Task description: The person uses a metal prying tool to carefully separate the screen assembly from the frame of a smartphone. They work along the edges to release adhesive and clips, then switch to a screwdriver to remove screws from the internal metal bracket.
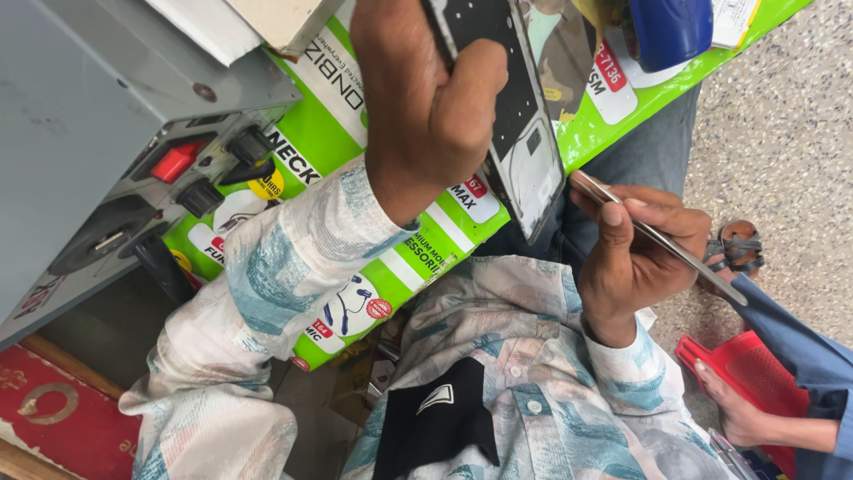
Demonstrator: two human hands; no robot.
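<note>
My left hand (431, 98) is closed around an opened phone frame (524, 133), a thin dark panel with a metal rim that is held upright over the green work surface (426, 240). My right hand (635, 253) grips a pair of slim metal tweezers (662, 240) between thumb and fingers. The tweezers' tip points up-left and sits just beside the phone frame's lower right edge. Both my sleeves are a pale patterned shirt.
A grey machine (98, 133) with a red switch (176, 162) and black knobs fills the left. A blue object (671, 31) lies at the top right. Another person's hand (737, 409) in a blue sleeve holds a red thing (755, 378) at the lower right. A sandalled foot (737, 249) rests on speckled floor.
</note>
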